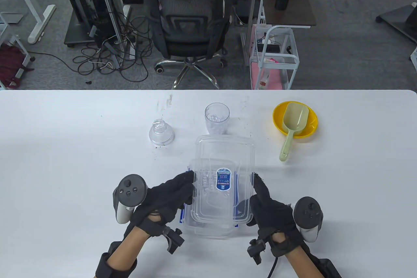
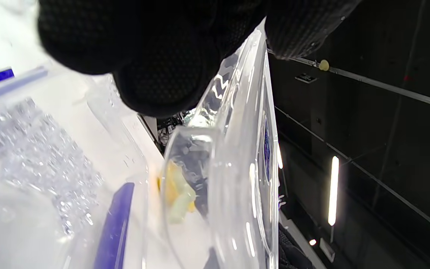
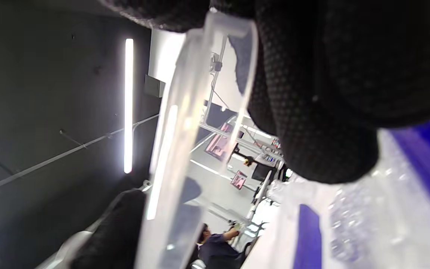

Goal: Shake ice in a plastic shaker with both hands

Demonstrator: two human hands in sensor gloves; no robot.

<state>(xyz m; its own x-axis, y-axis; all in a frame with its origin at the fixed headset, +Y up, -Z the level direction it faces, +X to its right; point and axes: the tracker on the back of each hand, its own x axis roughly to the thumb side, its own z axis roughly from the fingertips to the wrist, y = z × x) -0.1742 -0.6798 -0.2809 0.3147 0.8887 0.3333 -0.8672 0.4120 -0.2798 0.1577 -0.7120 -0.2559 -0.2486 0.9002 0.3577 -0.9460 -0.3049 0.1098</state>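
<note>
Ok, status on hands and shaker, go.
Both hands, left and right, grip the ice box lid, raised above the box. Shaker cup open, cap off. Scoop in yellow bowl.

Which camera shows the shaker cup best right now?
Table view: the cup stands upright and whole behind the ice box, ice inside it. Neither wrist view shows it clearly; both are filled by gloved fingers, lid and box.

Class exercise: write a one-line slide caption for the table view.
Both hands, left hand and right hand, lift the clear lid off the ice box.
</note>
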